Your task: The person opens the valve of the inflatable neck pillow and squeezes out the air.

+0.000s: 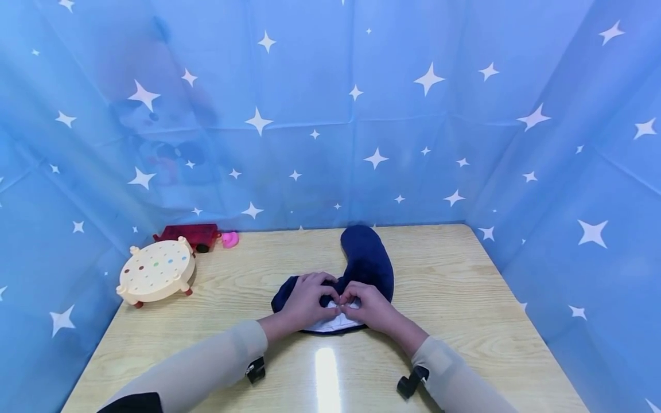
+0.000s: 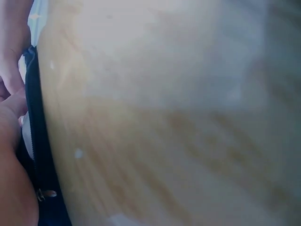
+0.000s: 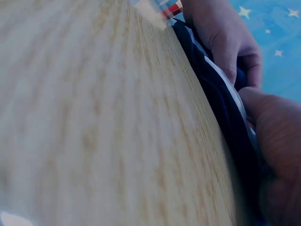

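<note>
A navy, plush, curved neck pillow [image 1: 368, 258] lies on the table, one end pointing to the back. Along its near side the cover gapes, and white inner fabric [image 1: 330, 326] shows through. My left hand [image 1: 310, 301] and right hand [image 1: 369, 307] meet over this opening, thumbs and fingers curled, fingertips pinching at the white fabric. In the left wrist view, a zipper pull [image 2: 47, 193] sits at one end of the navy edge. The right wrist view has both thumbs close together above the navy rim [image 3: 214, 94]; the fingertips are partly hidden.
At the back left a cream round stool [image 1: 156, 271] with colored dots lies tipped on the wood-grain table [image 1: 465, 321]. Behind it are a red toy cart [image 1: 191, 234] and a pink toy duck [image 1: 229, 239]. A blue star-patterned curtain [image 1: 310, 155] encloses the back and sides.
</note>
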`<state>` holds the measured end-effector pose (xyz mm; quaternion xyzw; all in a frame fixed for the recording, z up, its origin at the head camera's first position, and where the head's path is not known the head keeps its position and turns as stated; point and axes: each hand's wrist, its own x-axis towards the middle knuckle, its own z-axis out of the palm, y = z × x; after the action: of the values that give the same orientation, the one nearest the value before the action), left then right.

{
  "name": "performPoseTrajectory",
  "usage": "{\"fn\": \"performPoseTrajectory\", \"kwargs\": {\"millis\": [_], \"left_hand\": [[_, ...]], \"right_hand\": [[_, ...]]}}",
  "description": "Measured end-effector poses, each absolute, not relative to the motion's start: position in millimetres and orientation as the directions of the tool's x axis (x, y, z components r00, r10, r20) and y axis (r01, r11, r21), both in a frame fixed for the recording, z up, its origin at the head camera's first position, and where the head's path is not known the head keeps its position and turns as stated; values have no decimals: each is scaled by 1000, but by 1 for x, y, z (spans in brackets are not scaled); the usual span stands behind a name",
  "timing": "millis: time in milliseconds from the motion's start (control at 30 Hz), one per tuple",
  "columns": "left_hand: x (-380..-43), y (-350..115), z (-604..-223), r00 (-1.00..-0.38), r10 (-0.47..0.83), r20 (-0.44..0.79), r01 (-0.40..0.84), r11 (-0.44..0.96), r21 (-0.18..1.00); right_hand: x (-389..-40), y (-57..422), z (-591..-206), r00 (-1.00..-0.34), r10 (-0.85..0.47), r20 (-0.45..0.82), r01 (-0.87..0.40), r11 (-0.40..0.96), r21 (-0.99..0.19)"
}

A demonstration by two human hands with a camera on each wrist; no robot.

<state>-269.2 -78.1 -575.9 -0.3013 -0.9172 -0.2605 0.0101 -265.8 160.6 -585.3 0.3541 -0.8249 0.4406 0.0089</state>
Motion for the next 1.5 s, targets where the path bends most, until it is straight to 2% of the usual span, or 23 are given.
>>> {"fn": "performPoseTrajectory", "kwargs": {"millis": [200, 300, 433, 500, 633, 733, 867, 1000, 1100, 1233, 1500], "left_hand": [[-268, -80, -577, -821, 531, 212, 559, 668, 491], [-268, -80, -578, -823, 530, 207, 555, 671, 492], [-269, -81, -578, -824, 530, 200, 552, 674, 491], [-270, -82, -578, -827, 527, 198, 548, 675, 494], [-271, -83, -580, -833, 521, 187, 535, 669, 516], [-271, -82, -582, -836, 522, 172, 523, 659, 541], [-270, -80, -585, -840, 523, 142, 503, 654, 564], [-269, -79, -584, -843, 520, 137, 495, 651, 575], [-269, -78, -583, -837, 525, 154, 506, 638, 580], [-269, -77, -581, -830, 535, 158, 515, 628, 583], [-270, -80, -581, -837, 522, 163, 512, 644, 569]], "right_hand": [[-268, 162, -578, -715, -617, 327, -614, 331, -717], [-270, 166, -565, -717, -653, 242, -572, 354, -739], [-281, 172, -533, -751, -644, 144, -482, 387, -786], [-294, 173, -518, -780, -603, 170, -481, 402, -779], [-329, 174, -499, -825, -481, 296, -542, 526, -656], [-358, 174, -494, -853, -414, 317, -521, 659, -542], [-386, 173, -496, -913, -364, 183, -407, 790, -458], [-400, 170, -500, -940, -337, 55, -331, 861, -386], [-406, 167, -504, -945, -326, -3, -301, 876, -376], [-412, 167, -510, -945, -323, -50, -273, 864, -422], [-412, 165, -499, -923, -382, 45, -358, 811, -463]]}}
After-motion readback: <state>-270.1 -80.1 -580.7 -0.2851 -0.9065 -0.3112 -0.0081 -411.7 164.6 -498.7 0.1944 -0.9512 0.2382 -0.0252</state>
